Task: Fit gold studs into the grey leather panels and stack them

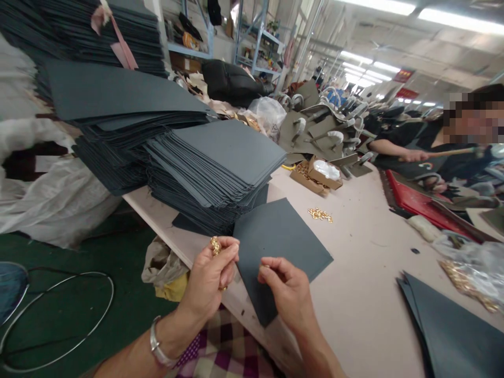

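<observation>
My left hand point(212, 268) is closed around several small gold metal pieces point(215, 245), which show between thumb and fingers. My right hand point(285, 286) pinches at the fingertips; a tiny bit of something shows there, too small to name surely. Both hands hover by a single dark grey-green sheet point(283, 236) that lies flat on the table, its near corner toward me. Beyond it sits a loose heap of small gold pieces point(320, 214) on the tabletop.
Tall stacks of dark panels point(220, 163) stand at the left. A cardboard box point(317, 176) of gold fittings is on the table point(366, 252). More dark sheets point(452, 325) lie at the right, near a plastic bag point(472, 262). A co-worker point(425, 142) holds a wooden-handled tool behind a red tray point(409, 194).
</observation>
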`<state>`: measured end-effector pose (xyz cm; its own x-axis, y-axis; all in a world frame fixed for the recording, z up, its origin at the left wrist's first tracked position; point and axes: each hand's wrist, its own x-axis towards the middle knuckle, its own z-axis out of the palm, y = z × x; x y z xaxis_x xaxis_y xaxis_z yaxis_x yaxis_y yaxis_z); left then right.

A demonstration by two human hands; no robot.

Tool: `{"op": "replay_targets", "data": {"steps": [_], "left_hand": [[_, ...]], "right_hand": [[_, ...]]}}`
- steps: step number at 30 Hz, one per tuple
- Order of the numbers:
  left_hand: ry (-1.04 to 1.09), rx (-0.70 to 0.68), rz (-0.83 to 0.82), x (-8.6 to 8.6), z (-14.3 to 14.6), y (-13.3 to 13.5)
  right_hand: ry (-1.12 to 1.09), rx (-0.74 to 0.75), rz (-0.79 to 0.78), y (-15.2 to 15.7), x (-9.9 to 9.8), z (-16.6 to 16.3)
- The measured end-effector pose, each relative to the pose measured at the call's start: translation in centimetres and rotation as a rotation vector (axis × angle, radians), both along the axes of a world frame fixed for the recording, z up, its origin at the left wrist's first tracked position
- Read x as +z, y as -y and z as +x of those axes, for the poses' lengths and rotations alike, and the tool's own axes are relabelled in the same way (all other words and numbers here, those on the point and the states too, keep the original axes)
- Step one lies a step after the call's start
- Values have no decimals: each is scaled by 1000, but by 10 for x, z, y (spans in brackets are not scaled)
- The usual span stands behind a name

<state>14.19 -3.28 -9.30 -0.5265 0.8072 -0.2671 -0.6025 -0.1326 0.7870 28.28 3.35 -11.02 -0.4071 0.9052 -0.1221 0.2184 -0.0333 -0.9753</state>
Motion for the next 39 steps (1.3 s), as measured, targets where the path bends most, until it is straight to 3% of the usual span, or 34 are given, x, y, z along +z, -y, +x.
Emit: {"op": "replay_targets", "data": {"steps": [4,7,10,14,17,19,27,39], "left_hand": [[-157,-14,-245,-20,-17,19],[-265,-97,-274,-27,-19,23],[-239,-259,-209,-22,-12,16],[-237,-456,-76,-12,-1,2],[-339,-516,-106,-6,1,-8],[-412,-502,-164,-4,0,-16],[-387,-418,-416,-10,5,-47],[-364,-407,-452,-11,12,-44]], "right_hand": [[246,51,357,-45,-5,15],[368,138,452,-60,-8,20],[426,187,372,-57,-5,25],[298,278,57,-51,1,30],[96,236,-215,-57,2,29],[19,177,-309,-64,1,26],[-63,168,-359,-80,-5,15],[-94,211,-303,-79,-7,17]]}}
